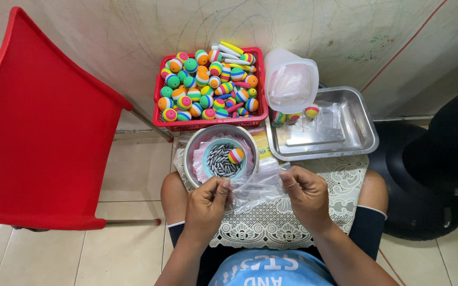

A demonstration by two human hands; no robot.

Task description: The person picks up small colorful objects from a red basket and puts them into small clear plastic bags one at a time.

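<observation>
So, both hands pinched on a small clear plastic bag [255, 186], held over the lace cloth [271, 225] on the lap: left hand [208, 204] gripping one edge with thumb and fingers, right hand [306, 193] clamped on the other. Landmark: the steel bowl [193, 153], just above the bag. Inside it, a teal dish [208, 150] of dark metal sinkers [221, 159] plus one striped foam ball [236, 155]. Behind the bowl, red basket [208, 123] full of striped balls. Right of it, steel tray [361, 127] and a clear plastic jug [291, 79]. Left, red chair [38, 132].
</observation>
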